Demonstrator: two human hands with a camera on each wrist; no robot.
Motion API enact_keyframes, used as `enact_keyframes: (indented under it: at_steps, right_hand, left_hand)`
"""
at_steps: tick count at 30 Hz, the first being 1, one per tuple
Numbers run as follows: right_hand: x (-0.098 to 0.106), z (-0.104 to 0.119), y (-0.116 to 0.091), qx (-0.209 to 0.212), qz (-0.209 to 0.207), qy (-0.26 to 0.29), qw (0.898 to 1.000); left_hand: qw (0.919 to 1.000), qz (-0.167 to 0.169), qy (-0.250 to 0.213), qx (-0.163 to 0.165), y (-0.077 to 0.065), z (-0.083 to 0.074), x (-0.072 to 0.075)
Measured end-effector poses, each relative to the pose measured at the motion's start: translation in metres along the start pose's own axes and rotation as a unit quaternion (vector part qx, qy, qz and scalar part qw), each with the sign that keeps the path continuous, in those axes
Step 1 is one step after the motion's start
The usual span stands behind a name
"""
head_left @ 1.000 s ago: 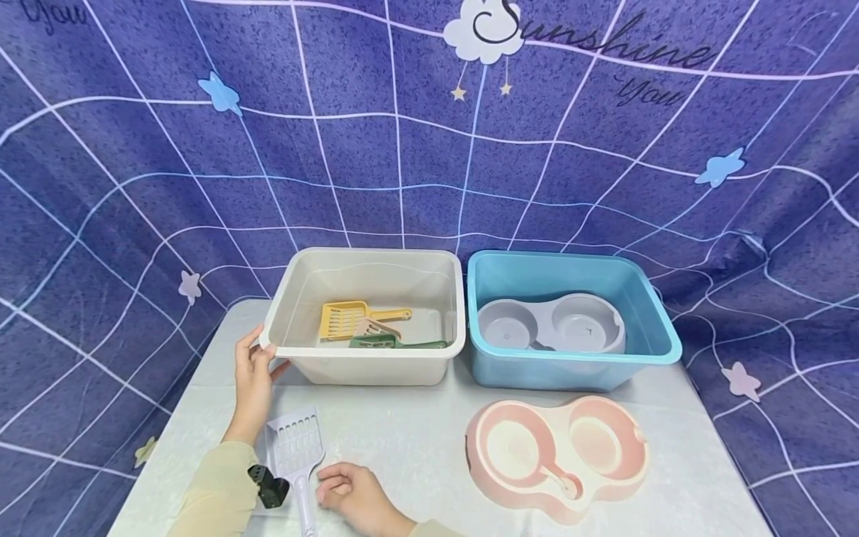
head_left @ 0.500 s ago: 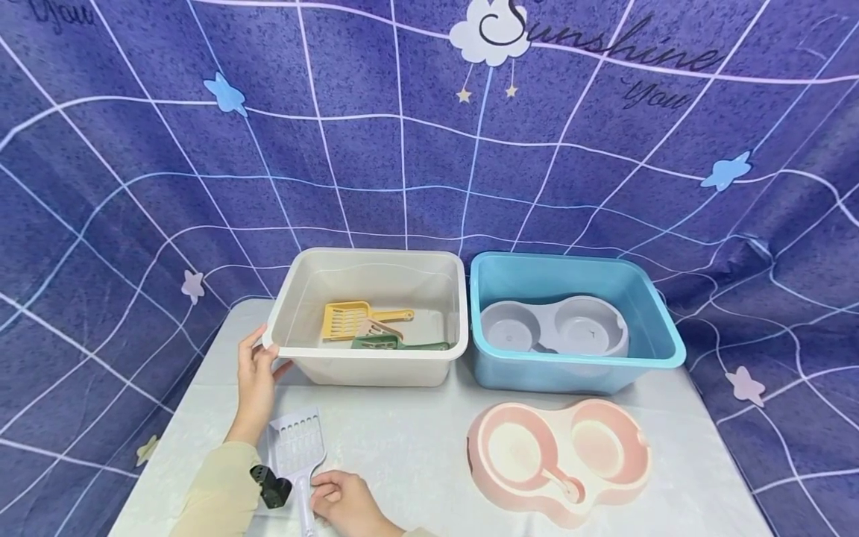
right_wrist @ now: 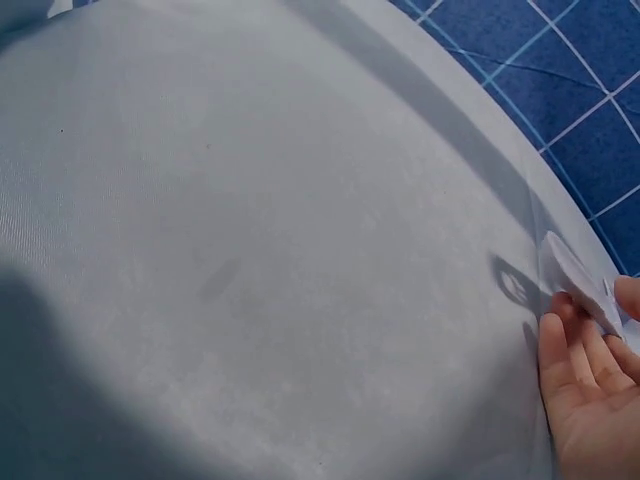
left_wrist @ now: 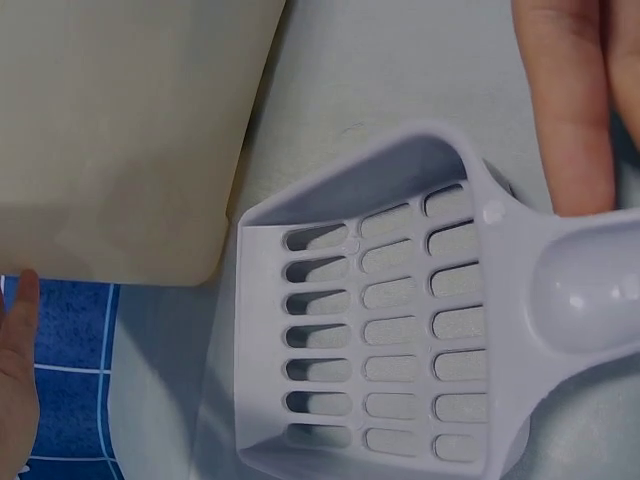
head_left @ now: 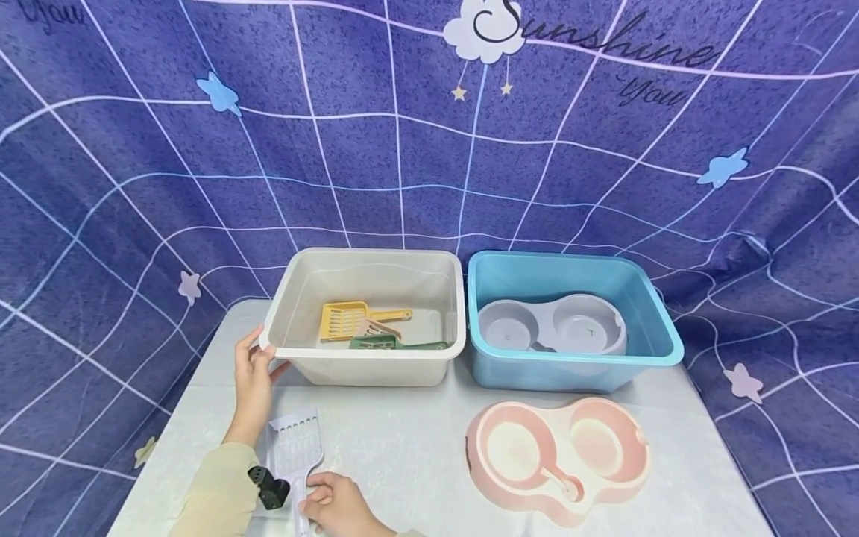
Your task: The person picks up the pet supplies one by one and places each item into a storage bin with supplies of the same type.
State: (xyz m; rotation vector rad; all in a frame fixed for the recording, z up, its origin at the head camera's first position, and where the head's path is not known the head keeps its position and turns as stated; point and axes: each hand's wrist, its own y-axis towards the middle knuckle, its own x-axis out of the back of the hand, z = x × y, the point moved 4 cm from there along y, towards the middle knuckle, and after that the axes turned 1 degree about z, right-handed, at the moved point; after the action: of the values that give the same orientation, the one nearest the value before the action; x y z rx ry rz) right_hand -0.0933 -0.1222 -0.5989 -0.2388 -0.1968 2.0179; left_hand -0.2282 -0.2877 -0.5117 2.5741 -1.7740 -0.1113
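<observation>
Lavender scoop [head_left: 298,445], lying on the table [head_left: 403,436] in front of the near left corner of the cream bin [head_left: 372,371], its slotted blade toward the bin and its handle away. The left hand [head_left: 253,380] grips the bin's rim at that corner, some fingers over the edge, the thumb below. The right hand [head_left: 341,507], in front of the bin, has its fingers curled at the scoop's handle, thumb opposite; how firm this hold is cannot be told. Likely faults: a hold on the handle alone may let the broad blade twist or dip; the black wrist camera [head_left: 270,488], close beside the scoop, may catch its edge if the blade rises; uneven pressure at one corner may shift the bin.
</observation>
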Motion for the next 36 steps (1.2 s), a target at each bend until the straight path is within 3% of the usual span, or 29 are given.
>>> enact_keyframes:
  at_steps: [10, 27, 36]
  right_hand:
    - [0.004, 0.007, -0.001, -0.006, -0.01, -0.011, 1.0]
    - [0.013, 0.016, -0.001, -0.001, -0.023, 0.028, 0.999]
    - [0.023, 0.022, -0.003, 0.004, -0.022, 0.006, 1.0]
  left_hand:
    - [1.0, 0.002, -0.003, -0.009, -0.003, -0.004, 0.0]
    - [0.9997, 0.004, 0.012, -0.02, -0.003, -0.004, 0.002]
    - [0.9999, -0.011, -0.002, 0.001, 0.001, -0.001, 0.003]
